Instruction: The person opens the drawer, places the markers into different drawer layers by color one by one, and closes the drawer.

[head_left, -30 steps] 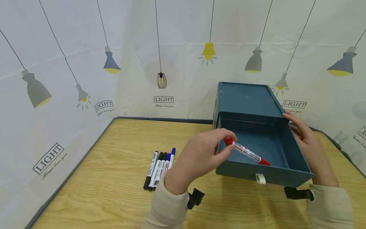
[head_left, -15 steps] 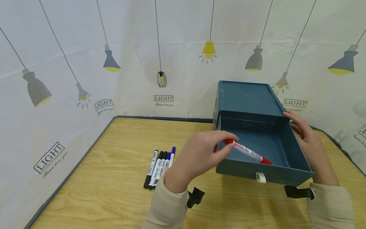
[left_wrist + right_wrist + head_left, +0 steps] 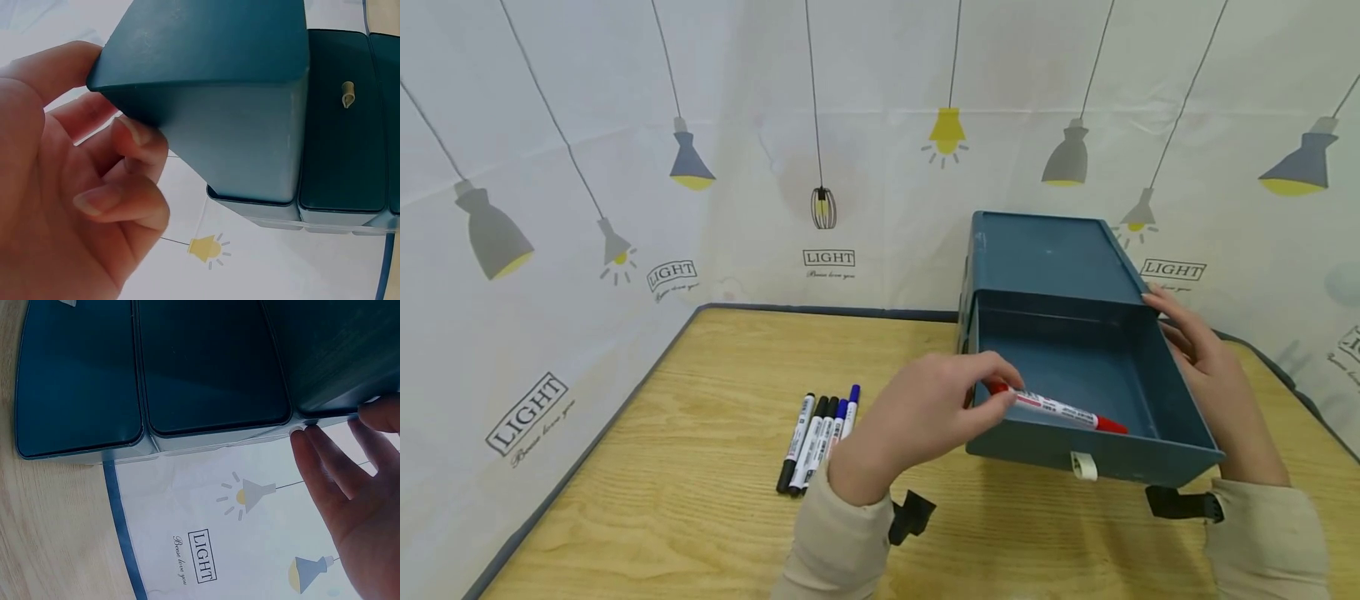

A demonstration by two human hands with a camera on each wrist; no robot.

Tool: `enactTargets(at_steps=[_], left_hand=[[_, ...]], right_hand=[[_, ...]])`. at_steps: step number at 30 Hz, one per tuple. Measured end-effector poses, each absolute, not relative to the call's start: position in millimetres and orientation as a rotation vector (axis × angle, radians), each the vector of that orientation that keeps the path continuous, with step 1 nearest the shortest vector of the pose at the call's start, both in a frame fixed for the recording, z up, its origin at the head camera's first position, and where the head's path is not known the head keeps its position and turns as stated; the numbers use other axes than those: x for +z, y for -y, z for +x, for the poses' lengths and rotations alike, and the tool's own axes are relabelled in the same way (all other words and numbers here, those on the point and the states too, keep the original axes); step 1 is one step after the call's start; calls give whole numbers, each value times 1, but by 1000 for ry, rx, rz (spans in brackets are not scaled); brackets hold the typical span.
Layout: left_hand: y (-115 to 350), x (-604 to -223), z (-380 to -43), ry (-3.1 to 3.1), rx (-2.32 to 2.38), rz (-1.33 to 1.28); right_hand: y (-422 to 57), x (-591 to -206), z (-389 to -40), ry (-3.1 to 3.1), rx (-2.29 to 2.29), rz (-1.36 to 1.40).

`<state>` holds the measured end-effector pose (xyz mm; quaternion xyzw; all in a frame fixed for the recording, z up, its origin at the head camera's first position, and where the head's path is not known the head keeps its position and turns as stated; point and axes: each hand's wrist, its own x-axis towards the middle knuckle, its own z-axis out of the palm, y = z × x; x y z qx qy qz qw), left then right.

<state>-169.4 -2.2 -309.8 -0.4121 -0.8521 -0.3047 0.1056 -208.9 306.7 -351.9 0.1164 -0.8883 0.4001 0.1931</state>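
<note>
marker (image 3: 1060, 410) — pinched by left hand (image 3: 928, 408); right hand (image 3: 1213, 379) lies loosely against cabinet (image 3: 1048, 258); backdrop (image 3: 880, 192) reads "light".

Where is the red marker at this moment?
In the head view, right of centre: the left hand pinches the red marker by one end, at the front of the open drawer.
</note>
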Motion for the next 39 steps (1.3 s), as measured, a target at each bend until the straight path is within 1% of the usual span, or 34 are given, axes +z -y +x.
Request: enactTargets(at_steps=[14,39], left_hand=[[4,-312,-168,2608,-975,-1271],[4,-310,-166,2599,-806,-1225]], right_hand=[[-310,-359,-211,2483,1129,341],[-308,-355,-212,2488,1126,312]])
